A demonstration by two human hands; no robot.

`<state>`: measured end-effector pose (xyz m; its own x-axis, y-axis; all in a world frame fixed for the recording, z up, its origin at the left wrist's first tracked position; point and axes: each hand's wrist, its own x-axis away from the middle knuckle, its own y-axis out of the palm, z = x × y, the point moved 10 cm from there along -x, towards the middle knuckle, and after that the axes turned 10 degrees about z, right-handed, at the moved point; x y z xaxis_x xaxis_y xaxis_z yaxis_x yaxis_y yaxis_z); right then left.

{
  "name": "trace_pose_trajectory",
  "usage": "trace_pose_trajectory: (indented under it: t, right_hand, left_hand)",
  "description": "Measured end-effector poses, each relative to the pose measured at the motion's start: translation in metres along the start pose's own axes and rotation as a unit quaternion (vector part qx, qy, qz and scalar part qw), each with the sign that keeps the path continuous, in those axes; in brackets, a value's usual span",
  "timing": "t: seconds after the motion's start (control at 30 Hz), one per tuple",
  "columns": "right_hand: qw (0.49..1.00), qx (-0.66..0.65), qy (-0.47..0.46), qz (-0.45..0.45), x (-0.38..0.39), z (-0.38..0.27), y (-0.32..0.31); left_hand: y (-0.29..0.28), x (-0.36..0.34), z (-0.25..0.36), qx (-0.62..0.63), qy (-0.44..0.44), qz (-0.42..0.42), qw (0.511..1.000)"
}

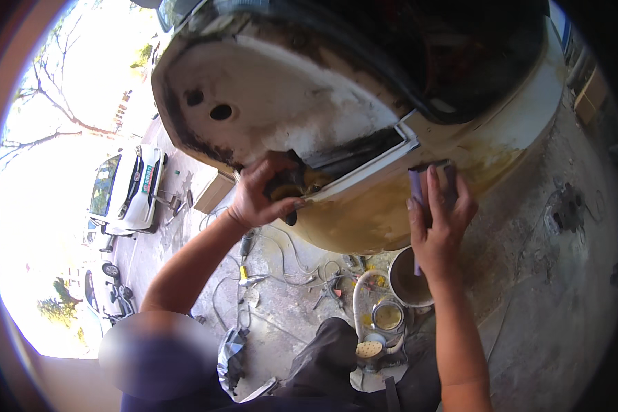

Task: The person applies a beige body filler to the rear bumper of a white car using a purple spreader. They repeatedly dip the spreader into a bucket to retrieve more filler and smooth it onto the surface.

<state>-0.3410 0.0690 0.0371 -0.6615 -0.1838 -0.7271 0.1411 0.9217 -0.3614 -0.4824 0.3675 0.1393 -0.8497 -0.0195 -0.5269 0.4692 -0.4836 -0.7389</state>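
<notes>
A vehicle body panel (pixel 364 223) curves across the middle, its surface coated with yellowish-brown filler below a white-edged opening. My left hand (pixel 264 189) grips the panel's edge at the left of this opening, thumb outside and fingers over the rim. Dark, jagged material shows beside those fingers. My right hand (pixel 443 220) holds a sanding block with a purple sheet (pixel 415 189) against the filler-coated surface, right of the opening's corner. The block's face toward the panel is hidden.
Below the panel stand a round bucket (pixel 399 278) and a disc sander (pixel 369 349) with a pale hose (pixel 358 302). Cables and a yellow-marked power tool (pixel 244 275) lie on the dusty floor. A cardboard box (pixel 214 191) and white car (pixel 127 189) are at left.
</notes>
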Motion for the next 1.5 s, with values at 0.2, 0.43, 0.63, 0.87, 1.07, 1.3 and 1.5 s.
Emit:
trace_pose_trajectory:
  t: [0.2, 0.43, 0.63, 0.87, 1.07, 1.3, 1.5]
  right_hand:
    - [0.98, -0.018, 0.195, -0.04, 0.05, -0.012, 0.005]
    - [0.969, 0.055, 0.233, 0.061, 0.047, -0.063, 0.029]
    - [0.934, 0.113, 0.285, 0.182, 0.052, -0.104, 0.064]
    - [0.877, 0.105, 0.338, 0.325, 0.059, -0.174, 0.081]
    - [0.846, 0.266, 0.375, 0.272, 0.049, -0.121, 0.06]
    - [0.838, 0.162, 0.351, 0.385, 0.08, -0.203, 0.107]
    - [0.811, 0.296, 0.374, 0.339, 0.031, -0.107, 0.045]
  left_hand:
    - [0.018, -0.006, -0.002, -0.081, -0.008, -0.021, 0.996]
    - [-0.005, -0.033, 0.025, -0.105, 0.036, -0.002, 0.994]
    - [-0.074, -0.124, 0.122, -0.018, 0.296, -0.047, 0.954]
    - [-0.111, -0.167, 0.206, 0.02, 0.563, -0.178, 0.807]
    - [-0.054, -0.174, 0.202, 0.026, 0.611, -0.27, 0.743]
    - [-0.046, -0.174, 0.187, 0.047, 0.604, -0.343, 0.718]
    - [-0.038, -0.173, 0.209, 0.084, 0.615, -0.383, 0.684]
